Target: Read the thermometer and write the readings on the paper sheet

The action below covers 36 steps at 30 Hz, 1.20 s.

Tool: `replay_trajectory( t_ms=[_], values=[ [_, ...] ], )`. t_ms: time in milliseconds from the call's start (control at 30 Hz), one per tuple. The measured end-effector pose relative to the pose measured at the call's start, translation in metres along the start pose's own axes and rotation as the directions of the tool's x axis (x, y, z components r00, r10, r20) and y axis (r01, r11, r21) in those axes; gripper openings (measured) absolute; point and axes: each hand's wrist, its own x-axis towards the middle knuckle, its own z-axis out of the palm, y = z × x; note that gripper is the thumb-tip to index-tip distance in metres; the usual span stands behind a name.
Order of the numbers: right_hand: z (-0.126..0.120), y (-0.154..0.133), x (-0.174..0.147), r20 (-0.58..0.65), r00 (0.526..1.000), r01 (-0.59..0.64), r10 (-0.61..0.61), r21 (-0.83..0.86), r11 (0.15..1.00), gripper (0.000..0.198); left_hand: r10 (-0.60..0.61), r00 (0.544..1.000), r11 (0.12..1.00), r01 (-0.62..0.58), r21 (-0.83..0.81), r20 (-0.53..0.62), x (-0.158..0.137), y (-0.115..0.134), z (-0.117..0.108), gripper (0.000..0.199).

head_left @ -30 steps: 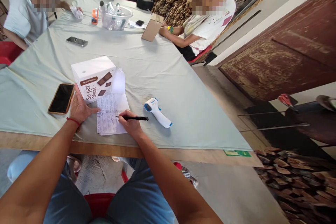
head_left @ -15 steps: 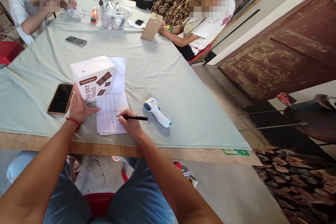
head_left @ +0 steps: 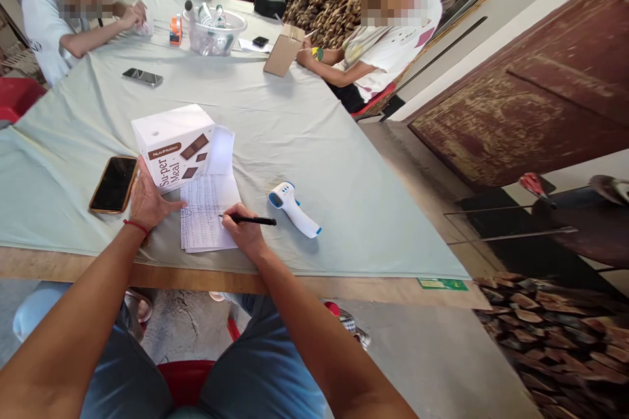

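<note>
Probably light and stiff, the slim black pen [head_left: 258, 220] may be a little slick, best pinched near its tip; the right grip [head_left: 246, 229] is closed around it there, its point at the written sheets [head_left: 199, 226] just left of that grip. Those sheets look thin, soft and easily creased, best pinned by an edge. The left grip [head_left: 149, 204] is spread wide, thumb at their left edge, fingers against the white box [head_left: 171, 123] just ahead.

Pen [head_left: 259, 220] in right fingers [head_left: 232, 225], seemingly on paper [head_left: 200, 226]
</note>
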Motion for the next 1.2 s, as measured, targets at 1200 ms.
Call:
replay_trajectory(
  t_ms=[1200],
  values=[
    [-0.019, 0.006, 0.019, 0.054, 0.966, 0.247, -0.252, -0.476, 0.844, 0.031, 0.119, 0.987, 0.972, -0.138, -0.188, -0.109, 0.010, -0.031, 0.002, 0.103]
  ],
)
